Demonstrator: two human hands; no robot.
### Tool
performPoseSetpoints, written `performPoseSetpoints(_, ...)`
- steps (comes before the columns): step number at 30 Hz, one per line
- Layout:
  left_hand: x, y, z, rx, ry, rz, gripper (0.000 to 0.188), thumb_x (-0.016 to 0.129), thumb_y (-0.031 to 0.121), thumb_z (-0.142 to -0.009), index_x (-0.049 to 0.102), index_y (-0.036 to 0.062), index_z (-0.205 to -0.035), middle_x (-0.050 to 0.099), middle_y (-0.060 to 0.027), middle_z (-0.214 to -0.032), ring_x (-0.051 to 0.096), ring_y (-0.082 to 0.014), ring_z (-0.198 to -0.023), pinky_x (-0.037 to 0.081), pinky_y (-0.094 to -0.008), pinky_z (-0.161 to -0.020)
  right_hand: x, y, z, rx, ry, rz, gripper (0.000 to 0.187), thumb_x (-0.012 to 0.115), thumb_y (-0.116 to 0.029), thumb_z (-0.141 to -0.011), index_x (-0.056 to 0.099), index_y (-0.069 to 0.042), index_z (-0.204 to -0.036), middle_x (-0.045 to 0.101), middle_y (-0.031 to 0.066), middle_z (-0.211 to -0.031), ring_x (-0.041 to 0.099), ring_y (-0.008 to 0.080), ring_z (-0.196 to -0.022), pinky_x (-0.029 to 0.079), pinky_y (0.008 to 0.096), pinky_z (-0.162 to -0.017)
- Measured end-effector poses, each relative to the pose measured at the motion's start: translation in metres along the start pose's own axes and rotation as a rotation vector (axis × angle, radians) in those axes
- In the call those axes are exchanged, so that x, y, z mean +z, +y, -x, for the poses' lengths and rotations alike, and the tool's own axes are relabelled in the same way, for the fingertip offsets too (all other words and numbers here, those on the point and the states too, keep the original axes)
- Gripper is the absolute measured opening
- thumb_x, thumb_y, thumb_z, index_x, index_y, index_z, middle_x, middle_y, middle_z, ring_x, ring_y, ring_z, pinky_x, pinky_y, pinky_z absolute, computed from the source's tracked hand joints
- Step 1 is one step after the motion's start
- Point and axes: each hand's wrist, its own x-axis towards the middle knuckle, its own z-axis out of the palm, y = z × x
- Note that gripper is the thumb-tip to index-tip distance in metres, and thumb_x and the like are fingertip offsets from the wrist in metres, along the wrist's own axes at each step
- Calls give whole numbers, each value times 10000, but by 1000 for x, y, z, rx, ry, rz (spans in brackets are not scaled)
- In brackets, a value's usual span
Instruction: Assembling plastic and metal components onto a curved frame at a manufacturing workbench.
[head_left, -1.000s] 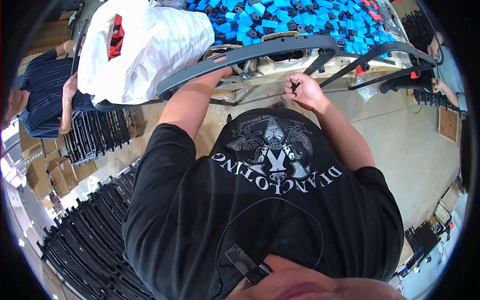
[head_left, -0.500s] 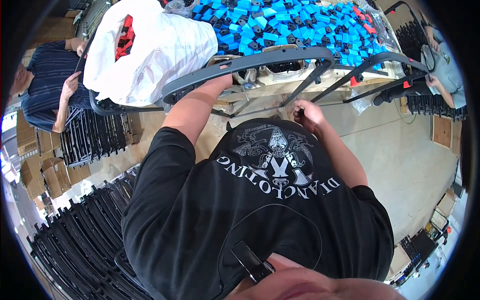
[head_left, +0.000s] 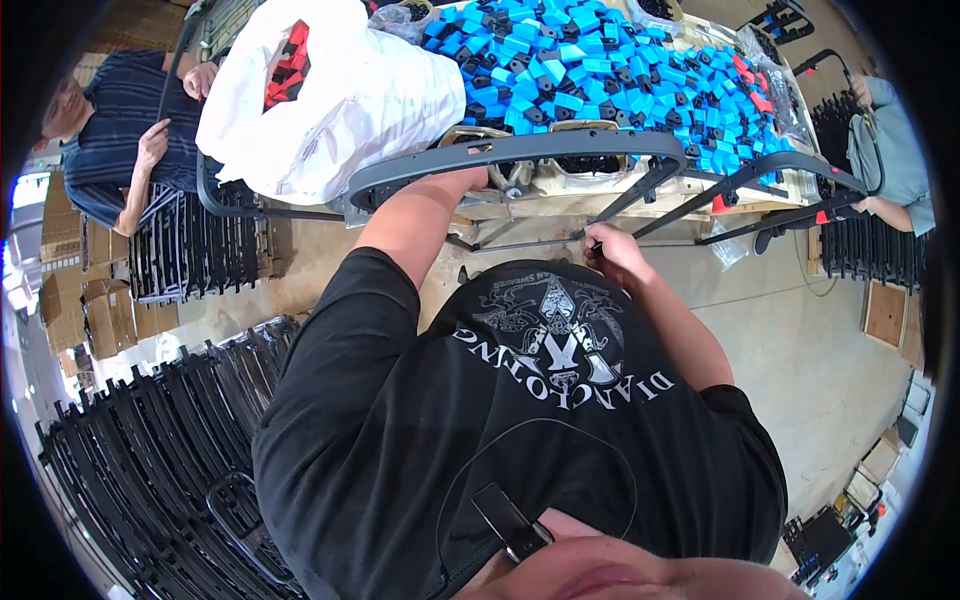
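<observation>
1. Frame (head_left: pixel 560 146), dark grey, looped: running along the near edge of the bench (head_left: pixel 550 205).
2. Left hand (head_left: pixel 476 180): reaching behind the frame's curved bar, which is hiding most of the fingers; cannot tell their grip.
3. Right hand (head_left: pixel 617 252): fingers curling closely round a small black piece (head_left: pixel 597 248), beside the frame's leg.
4. Blue pieces (head_left: pixel 600 75): lying heaped, mixed with black.
5. White sack (head_left: pixel 370 100): sitting left of them, showing red pieces (head_left: pixel 290 65) through its opening.

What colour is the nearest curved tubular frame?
The curved tubular frame is dark grey, clearest in the head view.
</observation>
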Motion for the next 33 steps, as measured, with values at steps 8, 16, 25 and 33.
performPoseSetpoints(8,-12,-1,10,60,34,33,309,468,166,-982,685,84,-1187,681,-189,-1204,651,-364,-1133,517,-469,-981,-9,-2,0,40,24,-56,209,596,-226,-948,511,-122,-789,506,22,-708,499,173,-627,415,337,-561)
performPoseSetpoints(16,-28,-5,22,118,59,58,292,488,164,-968,722,79,-1120,700,-191,-1152,665,-366,-1097,525,-464,-961,-9,-14,-5,-46,33,-106,159,603,-247,-955,572,-106,-888,559,33,-780,578,193,-727,461,333,-640)
performPoseSetpoints(25,-80,103,101,346,28,542,306,724,299,-898,715,87,-1119,724,-141,-944,712,-246,-835,556,-358,-773,40,-61,-23,98,-369,-306,311,476,-370,-1040,612,-91,-1019,609,22,-836,601,199,-781,477,365,-675)
performPoseSetpoints(33,-66,95,65,206,93,450,354,712,338,-904,695,59,-1121,722,-141,-917,696,-298,-815,542,-410,-740,13,-62,-34,41,-389,-237,263,479,-323,-1049,554,-87,-959,517,15,-740,472,152,-601,341,297,-493)
